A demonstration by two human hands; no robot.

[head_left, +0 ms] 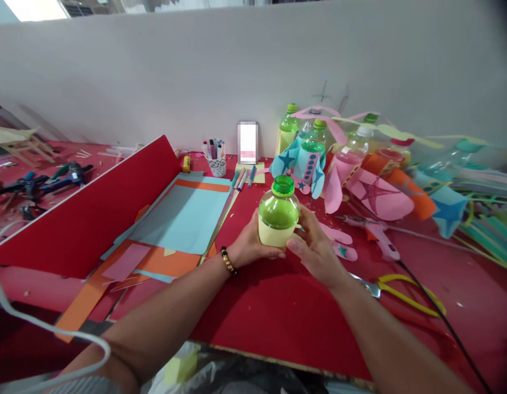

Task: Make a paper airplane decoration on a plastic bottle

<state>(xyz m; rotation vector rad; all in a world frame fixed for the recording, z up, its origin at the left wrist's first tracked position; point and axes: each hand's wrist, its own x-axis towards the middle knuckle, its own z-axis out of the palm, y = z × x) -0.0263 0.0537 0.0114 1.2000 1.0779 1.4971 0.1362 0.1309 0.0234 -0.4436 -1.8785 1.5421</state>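
A clear plastic bottle (pixel 279 210) with a green neck and a pale yellow paper band round its lower part is upright over the red table. My left hand (pixel 249 241) wraps round its left side, thumb across the front near the base. On the other side my right hand (pixel 316 246) has its fingers behind the bottle and its thumb at the band's lower right edge. The bottle's back and the tips of several fingers are hidden. Just right of my right hand lie pink paper strips (pixel 344 251), one with a green star.
Decorated bottles (pixel 313 148) with paper fins crowd the back right. A pink glue gun (pixel 378 232) and yellow-handled scissors (pixel 409 290) lie at right. Coloured paper sheets (pixel 183 210), a red board (pixel 97 219), a pen cup (pixel 216 164) and a phone (pixel 248 143) stand left and behind.
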